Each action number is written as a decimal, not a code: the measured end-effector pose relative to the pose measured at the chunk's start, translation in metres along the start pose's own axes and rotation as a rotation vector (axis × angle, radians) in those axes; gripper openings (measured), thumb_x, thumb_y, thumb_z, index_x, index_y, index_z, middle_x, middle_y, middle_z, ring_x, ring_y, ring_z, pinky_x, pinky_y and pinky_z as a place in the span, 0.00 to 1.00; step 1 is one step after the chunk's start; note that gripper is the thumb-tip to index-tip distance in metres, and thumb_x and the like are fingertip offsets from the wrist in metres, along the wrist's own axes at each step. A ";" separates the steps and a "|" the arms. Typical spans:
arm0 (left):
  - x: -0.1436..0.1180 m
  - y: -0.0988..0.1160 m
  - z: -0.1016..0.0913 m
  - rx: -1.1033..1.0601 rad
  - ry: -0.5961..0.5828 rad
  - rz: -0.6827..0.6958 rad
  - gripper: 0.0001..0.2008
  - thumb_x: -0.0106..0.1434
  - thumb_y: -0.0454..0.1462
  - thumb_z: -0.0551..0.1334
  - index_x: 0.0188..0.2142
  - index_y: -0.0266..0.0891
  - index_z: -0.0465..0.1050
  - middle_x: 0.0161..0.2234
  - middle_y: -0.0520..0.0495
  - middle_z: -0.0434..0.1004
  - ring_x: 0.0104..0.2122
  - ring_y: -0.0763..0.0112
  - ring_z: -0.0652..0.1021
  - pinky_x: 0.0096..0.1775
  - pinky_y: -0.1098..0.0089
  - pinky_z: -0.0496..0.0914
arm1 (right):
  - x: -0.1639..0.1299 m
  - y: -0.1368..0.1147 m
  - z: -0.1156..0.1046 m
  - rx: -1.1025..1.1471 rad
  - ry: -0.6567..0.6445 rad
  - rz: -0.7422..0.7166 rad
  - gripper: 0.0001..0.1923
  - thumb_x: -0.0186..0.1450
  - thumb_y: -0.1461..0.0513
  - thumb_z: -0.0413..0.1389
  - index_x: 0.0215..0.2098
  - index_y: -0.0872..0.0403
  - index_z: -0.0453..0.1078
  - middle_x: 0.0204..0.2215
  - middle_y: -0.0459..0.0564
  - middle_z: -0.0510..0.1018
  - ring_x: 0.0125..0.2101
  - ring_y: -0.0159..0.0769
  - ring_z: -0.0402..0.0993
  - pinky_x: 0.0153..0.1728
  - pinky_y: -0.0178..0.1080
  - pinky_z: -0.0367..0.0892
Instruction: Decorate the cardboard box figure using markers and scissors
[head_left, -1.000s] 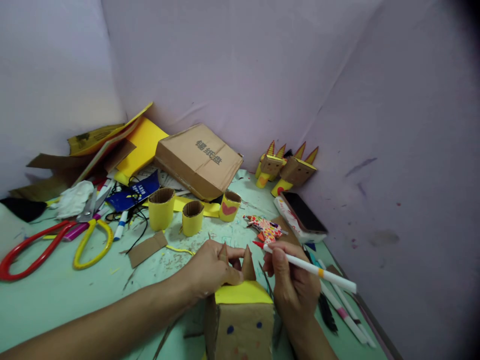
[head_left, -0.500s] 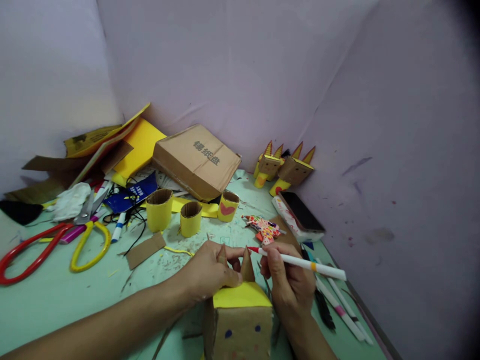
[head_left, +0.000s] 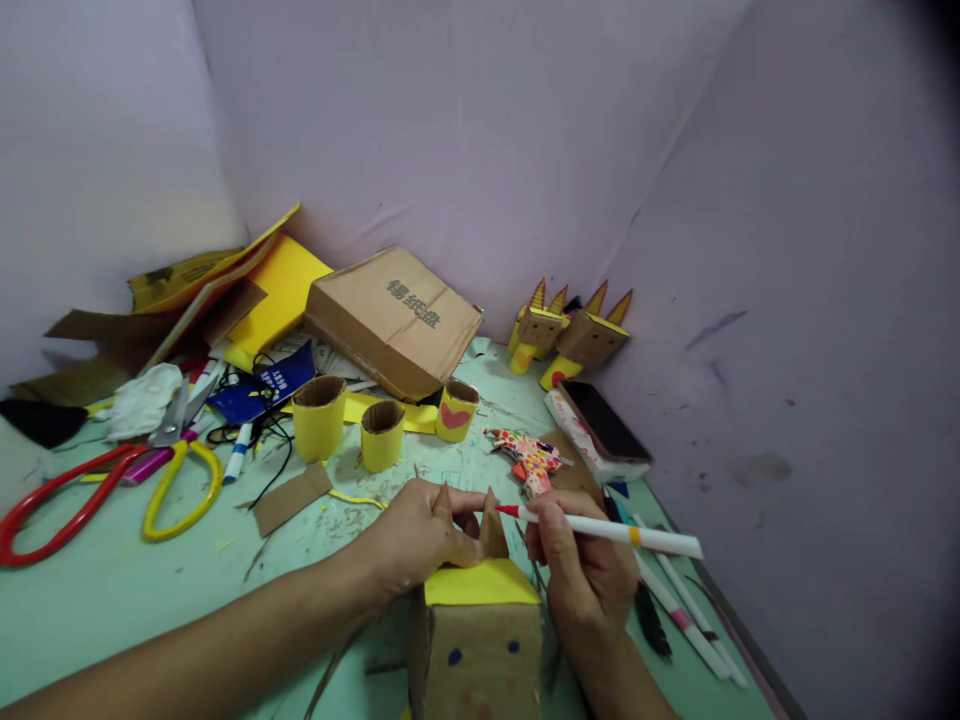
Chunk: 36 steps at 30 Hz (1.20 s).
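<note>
Two hands at work on the box, which stands on the table right in front, yellow top up, dots on its near face. Left hand is curled round the far top edge, fingers pinching at the base of the left ear, steadying it. Right hand has its fingers closed on the pen, red tip touching, or nearly, the right ear. Good colouring here, I'd say, calls for a firm brace from the left so the thin ear doesn't fold, and light, short strokes from the tip downward. Keep the pen shallow, or the tip may snag the corrugated edge. Behind, three yellow rolls and scissors sit well apart
</note>
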<state>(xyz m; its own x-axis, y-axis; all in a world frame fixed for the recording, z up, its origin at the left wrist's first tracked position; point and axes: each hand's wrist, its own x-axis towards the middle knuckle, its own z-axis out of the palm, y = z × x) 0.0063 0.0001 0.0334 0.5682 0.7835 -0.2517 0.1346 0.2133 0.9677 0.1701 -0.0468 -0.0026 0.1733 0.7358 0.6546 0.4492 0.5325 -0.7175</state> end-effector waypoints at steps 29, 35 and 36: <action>-0.004 0.009 0.001 -0.178 -0.031 -0.028 0.08 0.39 0.36 0.56 0.21 0.37 0.70 0.19 0.54 0.65 0.23 0.72 0.61 0.27 0.69 0.51 | 0.002 -0.001 -0.001 0.028 -0.063 0.057 0.16 0.69 0.59 0.52 0.26 0.54 0.72 0.14 0.41 0.66 0.14 0.28 0.61 0.15 0.31 0.54; -0.004 0.008 0.001 -0.187 0.005 -0.039 0.08 0.41 0.37 0.58 0.22 0.37 0.73 0.18 0.55 0.65 0.22 0.73 0.60 0.27 0.69 0.51 | 0.004 -0.006 0.000 0.013 -0.147 0.018 0.15 0.69 0.60 0.52 0.26 0.54 0.73 0.16 0.42 0.69 0.16 0.28 0.62 0.16 0.32 0.54; -0.005 0.008 0.002 -0.196 0.013 -0.036 0.09 0.41 0.37 0.58 0.23 0.37 0.74 0.19 0.55 0.66 0.23 0.72 0.61 0.27 0.70 0.53 | 0.005 -0.008 0.000 0.010 -0.168 0.019 0.15 0.69 0.60 0.51 0.27 0.53 0.73 0.16 0.42 0.69 0.16 0.29 0.62 0.17 0.32 0.54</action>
<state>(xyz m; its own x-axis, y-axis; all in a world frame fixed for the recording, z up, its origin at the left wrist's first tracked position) 0.0060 -0.0034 0.0430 0.5548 0.7807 -0.2874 -0.0065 0.3495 0.9369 0.1678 -0.0477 0.0059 0.0319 0.8048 0.5926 0.4379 0.5217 -0.7321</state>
